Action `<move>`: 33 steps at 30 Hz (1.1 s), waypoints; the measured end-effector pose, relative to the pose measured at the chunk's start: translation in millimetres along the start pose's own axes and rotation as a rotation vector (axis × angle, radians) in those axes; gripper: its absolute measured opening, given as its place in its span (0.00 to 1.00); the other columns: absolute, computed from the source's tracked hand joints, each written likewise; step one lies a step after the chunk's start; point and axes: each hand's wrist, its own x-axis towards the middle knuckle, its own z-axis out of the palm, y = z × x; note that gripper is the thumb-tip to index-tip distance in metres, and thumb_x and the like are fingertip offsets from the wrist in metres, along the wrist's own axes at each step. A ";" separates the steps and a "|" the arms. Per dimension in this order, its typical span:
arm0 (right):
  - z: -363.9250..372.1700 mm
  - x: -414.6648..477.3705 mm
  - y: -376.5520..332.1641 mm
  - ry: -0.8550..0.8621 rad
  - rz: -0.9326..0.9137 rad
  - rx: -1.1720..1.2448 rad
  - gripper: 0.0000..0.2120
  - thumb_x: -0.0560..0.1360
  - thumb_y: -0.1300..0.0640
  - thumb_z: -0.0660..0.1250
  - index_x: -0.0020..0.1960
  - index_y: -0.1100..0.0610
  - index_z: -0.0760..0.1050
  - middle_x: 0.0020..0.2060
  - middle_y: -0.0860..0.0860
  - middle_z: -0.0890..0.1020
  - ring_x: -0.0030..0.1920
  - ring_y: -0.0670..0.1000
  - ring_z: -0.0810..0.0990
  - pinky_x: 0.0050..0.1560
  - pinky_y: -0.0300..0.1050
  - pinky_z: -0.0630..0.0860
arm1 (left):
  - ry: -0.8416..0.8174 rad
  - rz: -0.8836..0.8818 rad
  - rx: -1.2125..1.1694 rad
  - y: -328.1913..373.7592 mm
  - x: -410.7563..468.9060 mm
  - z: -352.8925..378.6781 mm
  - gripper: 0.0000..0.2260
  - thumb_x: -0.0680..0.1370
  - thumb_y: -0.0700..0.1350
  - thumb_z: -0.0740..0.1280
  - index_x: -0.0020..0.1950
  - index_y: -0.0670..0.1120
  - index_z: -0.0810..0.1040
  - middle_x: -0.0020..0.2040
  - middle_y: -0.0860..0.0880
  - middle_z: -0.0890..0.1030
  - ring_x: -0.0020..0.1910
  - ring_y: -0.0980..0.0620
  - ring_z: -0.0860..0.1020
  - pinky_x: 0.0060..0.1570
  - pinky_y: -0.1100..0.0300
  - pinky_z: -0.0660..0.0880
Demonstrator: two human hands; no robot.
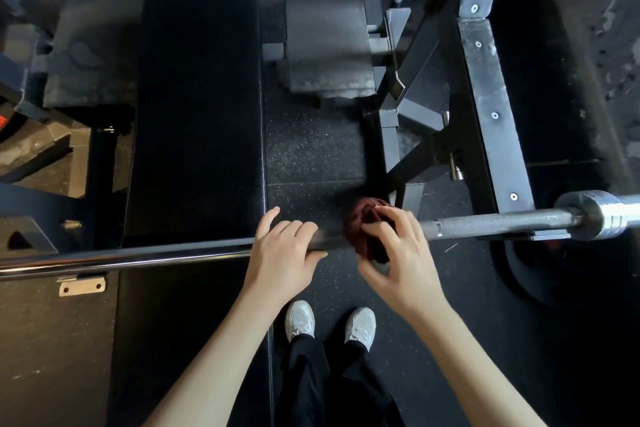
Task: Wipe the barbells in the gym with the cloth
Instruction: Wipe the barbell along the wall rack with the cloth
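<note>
A steel barbell runs across the view from the left edge to a chrome sleeve at the right, resting on a black rack. A dark red cloth is bunched around the bar near its middle. My right hand grips that cloth, fingers curled over it and the bar. Just left of the cloth, my left hand holds the bar, fingers over the top and thumb underneath.
A black padded bench lies beyond the bar at the left centre. The rack's uprights and steel plate stand at the right. A weight plate lies below the bar's right end. My white shoes stand on speckled rubber floor.
</note>
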 end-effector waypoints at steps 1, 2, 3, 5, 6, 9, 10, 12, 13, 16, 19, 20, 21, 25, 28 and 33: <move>1.1 -7.6 0.7 -0.014 0.005 -0.014 0.16 0.70 0.46 0.66 0.49 0.58 0.79 0.59 0.53 0.76 0.62 0.56 0.73 0.60 0.53 0.71 | -0.018 -0.012 -0.005 1.2 1.4 -2.4 0.14 0.67 0.51 0.78 0.46 0.47 0.79 0.36 0.54 0.78 0.38 0.50 0.79 0.68 0.50 0.58; 0.5 -8.4 -0.2 0.009 0.026 -0.002 0.17 0.71 0.43 0.66 0.46 0.57 0.79 0.56 0.52 0.77 0.59 0.55 0.74 0.57 0.51 0.71 | -0.051 -0.030 -0.001 2.3 3.4 -6.2 0.14 0.69 0.52 0.76 0.48 0.47 0.79 0.38 0.54 0.79 0.41 0.50 0.80 0.70 0.50 0.56; 0.3 -2.7 -1.1 0.048 0.056 -0.012 0.18 0.71 0.41 0.66 0.44 0.57 0.78 0.51 0.52 0.77 0.54 0.54 0.74 0.53 0.50 0.72 | -0.120 -0.054 0.010 4.1 6.0 -11.4 0.14 0.73 0.54 0.73 0.52 0.48 0.78 0.43 0.55 0.80 0.47 0.51 0.79 0.72 0.50 0.53; 6.0 15.8 -4.6 0.089 0.125 -0.138 0.21 0.70 0.39 0.63 0.48 0.57 0.77 0.46 0.52 0.75 0.47 0.55 0.74 0.48 0.51 0.73 | -0.288 -0.109 0.043 7.9 10.9 -18.2 0.17 0.77 0.60 0.64 0.58 0.50 0.74 0.51 0.56 0.79 0.58 0.53 0.74 0.74 0.48 0.47; 11.8 22.4 -5.9 0.074 0.144 -0.196 0.23 0.71 0.38 0.62 0.53 0.56 0.77 0.48 0.53 0.76 0.49 0.56 0.74 0.50 0.54 0.74 | -0.327 -0.104 0.072 9.7 14.4 -17.8 0.19 0.77 0.63 0.62 0.58 0.50 0.74 0.52 0.56 0.79 0.60 0.53 0.73 0.74 0.46 0.46; 29.6 21.4 -5.0 0.003 0.093 -0.320 0.25 0.74 0.39 0.59 0.64 0.53 0.76 0.62 0.59 0.76 0.62 0.61 0.73 0.64 0.61 0.67 | -0.390 -0.062 0.119 18.7 26.2 -17.8 0.23 0.78 0.64 0.57 0.60 0.48 0.72 0.55 0.54 0.79 0.63 0.52 0.71 0.74 0.43 0.45; 32.5 17.4 -1.6 0.005 0.062 -0.349 0.23 0.76 0.40 0.58 0.61 0.54 0.78 0.60 0.59 0.78 0.60 0.61 0.75 0.63 0.60 0.68 | -0.403 -0.058 0.126 19.7 28.3 -15.9 0.22 0.79 0.64 0.56 0.60 0.47 0.72 0.55 0.53 0.79 0.63 0.51 0.71 0.74 0.44 0.47; 29.3 19.1 2.5 0.050 0.021 -0.401 0.19 0.78 0.44 0.57 0.49 0.57 0.80 0.42 0.56 0.82 0.43 0.60 0.79 0.48 0.54 0.74 | -0.403 -0.058 0.145 22.6 27.3 -14.8 0.21 0.79 0.64 0.56 0.58 0.47 0.72 0.54 0.53 0.79 0.61 0.50 0.73 0.73 0.48 0.51; 25.3 29.1 0.1 0.046 0.034 -0.420 0.19 0.79 0.46 0.57 0.42 0.57 0.78 0.34 0.54 0.79 0.35 0.59 0.78 0.40 0.49 0.72 | -0.393 -0.061 0.159 23.1 24.7 -15.5 0.21 0.79 0.64 0.57 0.57 0.47 0.72 0.53 0.52 0.79 0.59 0.50 0.74 0.72 0.49 0.53; 18.0 78.9 -4.8 -0.308 0.260 -0.373 0.18 0.81 0.47 0.55 0.40 0.56 0.74 0.35 0.52 0.77 0.38 0.58 0.77 0.37 0.45 0.68 | -0.312 -0.044 0.166 22.6 19.3 -12.3 0.19 0.77 0.62 0.63 0.52 0.46 0.75 0.46 0.50 0.81 0.52 0.47 0.78 0.69 0.49 0.60; 14.6 88.8 -0.2 -0.425 0.366 -0.286 0.16 0.80 0.45 0.57 0.50 0.55 0.77 0.42 0.52 0.80 0.43 0.56 0.78 0.42 0.47 0.73 | -0.342 -0.028 0.185 24.3 20.8 -16.9 0.19 0.79 0.63 0.59 0.55 0.47 0.73 0.50 0.51 0.80 0.55 0.49 0.76 0.70 0.51 0.58; 15.4 75.2 -0.1 -0.330 0.313 -0.301 0.17 0.79 0.43 0.57 0.52 0.54 0.77 0.42 0.51 0.80 0.44 0.56 0.78 0.44 0.47 0.73 | -0.368 -0.033 0.180 23.4 22.4 -17.6 0.20 0.79 0.63 0.58 0.57 0.48 0.72 0.52 0.52 0.79 0.57 0.50 0.75 0.70 0.52 0.57; 17.3 56.2 -0.5 -0.195 0.232 -0.326 0.18 0.78 0.41 0.57 0.52 0.53 0.78 0.43 0.50 0.81 0.46 0.56 0.78 0.47 0.48 0.72 | -0.382 -0.034 0.169 22.5 24.3 -18.6 0.20 0.79 0.63 0.57 0.58 0.48 0.71 0.54 0.53 0.79 0.58 0.50 0.74 0.70 0.53 0.56; 31.1 12.7 4.9 0.071 0.045 -0.380 0.20 0.75 0.41 0.60 0.49 0.57 0.80 0.44 0.54 0.81 0.44 0.57 0.77 0.53 0.55 0.73 | -0.417 -0.021 0.146 19.9 26.1 -16.8 0.20 0.79 0.63 0.56 0.56 0.48 0.71 0.54 0.53 0.79 0.58 0.51 0.75 0.69 0.54 0.56; 26.8 47.4 -1.4 -0.032 0.157 -0.425 0.17 0.76 0.45 0.59 0.35 0.55 0.72 0.28 0.50 0.74 0.32 0.55 0.74 0.34 0.45 0.67 | -0.374 -0.016 0.173 19.3 26.4 -16.5 0.20 0.79 0.64 0.57 0.55 0.48 0.71 0.51 0.53 0.79 0.55 0.50 0.76 0.68 0.54 0.56; 11.9 104.2 -1.8 -0.568 0.533 -0.221 0.17 0.77 0.43 0.58 0.42 0.54 0.77 0.34 0.49 0.76 0.40 0.54 0.77 0.40 0.44 0.69 | -0.430 -0.003 0.179 17.7 33.5 -23.9 0.21 0.79 0.64 0.57 0.56 0.47 0.72 0.50 0.51 0.80 0.55 0.49 0.76 0.68 0.55 0.58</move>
